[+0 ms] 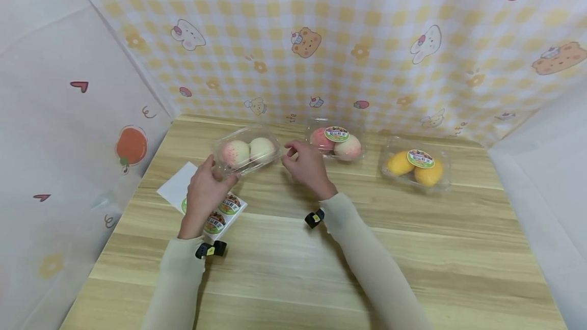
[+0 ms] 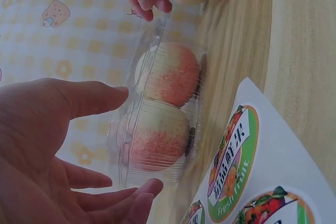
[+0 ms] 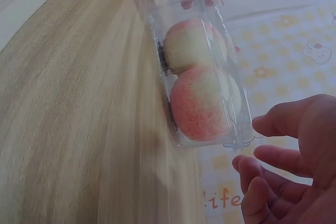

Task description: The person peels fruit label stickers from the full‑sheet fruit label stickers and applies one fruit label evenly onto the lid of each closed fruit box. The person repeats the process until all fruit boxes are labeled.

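Place: small curtained-off booth; in a home or a studio, I cannot tell
Back: yellow-checked curtain (image 1: 335,19) with cartoon animals (image 1: 306,43)
Sides: white sheets (image 1: 59,141), hanging
Middle: one wood-grain table (image 1: 293,274)

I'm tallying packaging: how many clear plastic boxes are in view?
3: first box at the left hand; second box beyond the right hand; third box farthest right.

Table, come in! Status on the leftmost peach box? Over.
Left hand at left end of peach box, grip unclear. Right hand near other end, not holding it. Sticker sheet below left hand; no blockage visible.
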A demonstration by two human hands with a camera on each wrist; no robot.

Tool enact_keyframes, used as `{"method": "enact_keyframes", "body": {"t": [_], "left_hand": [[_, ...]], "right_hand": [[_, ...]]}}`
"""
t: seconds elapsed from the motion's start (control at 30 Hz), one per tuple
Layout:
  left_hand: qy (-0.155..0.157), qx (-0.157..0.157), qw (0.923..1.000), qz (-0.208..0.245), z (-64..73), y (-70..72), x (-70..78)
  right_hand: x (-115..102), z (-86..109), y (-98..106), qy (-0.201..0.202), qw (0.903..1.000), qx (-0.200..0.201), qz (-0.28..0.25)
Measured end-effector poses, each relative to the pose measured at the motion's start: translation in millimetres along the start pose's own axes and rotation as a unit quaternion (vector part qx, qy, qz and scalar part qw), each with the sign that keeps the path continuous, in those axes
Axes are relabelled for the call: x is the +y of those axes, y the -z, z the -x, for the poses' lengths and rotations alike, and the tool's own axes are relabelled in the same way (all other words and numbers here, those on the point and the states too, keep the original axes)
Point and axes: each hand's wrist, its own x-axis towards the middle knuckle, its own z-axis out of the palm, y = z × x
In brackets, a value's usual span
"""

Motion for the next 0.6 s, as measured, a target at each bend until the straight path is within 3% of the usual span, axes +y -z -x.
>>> {"method": "enact_keyframes", "body": {"t": [0.6], "left_hand": [[-0.027, 0.03, 0.9992, 0.003, -0.7, -5.0, -2.4]], "right_hand": [[1, -12.6, -18, -0.002, 0.999, -0.024, 0.037]]}}
